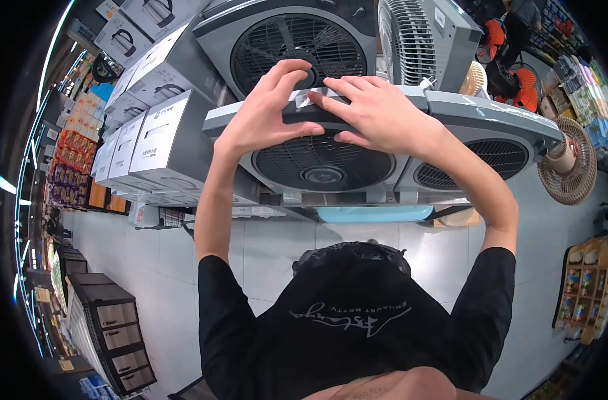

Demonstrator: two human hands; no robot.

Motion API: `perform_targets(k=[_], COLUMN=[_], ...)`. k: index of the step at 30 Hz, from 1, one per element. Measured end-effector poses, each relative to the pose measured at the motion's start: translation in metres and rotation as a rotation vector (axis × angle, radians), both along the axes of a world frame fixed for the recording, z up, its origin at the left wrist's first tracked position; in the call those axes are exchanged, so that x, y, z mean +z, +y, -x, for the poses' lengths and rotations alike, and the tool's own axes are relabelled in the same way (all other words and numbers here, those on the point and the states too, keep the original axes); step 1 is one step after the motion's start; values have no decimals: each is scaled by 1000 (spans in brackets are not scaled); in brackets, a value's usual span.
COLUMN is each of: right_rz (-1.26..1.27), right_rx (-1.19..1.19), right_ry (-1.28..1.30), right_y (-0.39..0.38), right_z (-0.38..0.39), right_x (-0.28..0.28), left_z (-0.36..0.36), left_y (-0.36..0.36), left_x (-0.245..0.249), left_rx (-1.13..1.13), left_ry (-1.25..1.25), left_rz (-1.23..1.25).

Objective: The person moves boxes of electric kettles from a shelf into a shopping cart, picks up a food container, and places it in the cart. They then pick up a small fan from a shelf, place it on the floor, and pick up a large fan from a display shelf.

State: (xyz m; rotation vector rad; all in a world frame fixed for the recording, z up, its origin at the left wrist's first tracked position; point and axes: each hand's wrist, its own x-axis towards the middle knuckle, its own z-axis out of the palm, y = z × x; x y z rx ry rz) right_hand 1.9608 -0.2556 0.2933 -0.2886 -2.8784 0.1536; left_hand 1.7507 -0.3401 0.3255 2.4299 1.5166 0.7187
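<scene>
A grey box fan [324, 163] with a round dark grille stands on a shelf straight in front of me. Over its top edge sits my left hand [270, 110], fingers curved across and thumb held apart in front of the grille. My right hand [377, 113] rests on the same top edge from the other side, fingers spread. Its index fingertip is right at a small white tag [304, 100] on the fan's top, between the two hands. Both thumbs point inward, apart from the fingers.
Another box fan [300, 47] is behind, and a second grey fan [477, 160] adjoins on the right. Kettle boxes [160, 143] are stacked left. A round beige fan [567, 163] stands far right. A drawer cabinet [117, 327] is at lower left.
</scene>
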Motion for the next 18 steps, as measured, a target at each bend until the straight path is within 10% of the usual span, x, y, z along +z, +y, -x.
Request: perform_targets(k=[18], right_rz=[-36], right_rx=[-140], right_ry=[201], right_y=[6], right_z=[-45], right_x=[18], left_z=[-23], left_y=[26], left_x=[-10], left_rx=[130], left_ry=[438], left_rz=[317])
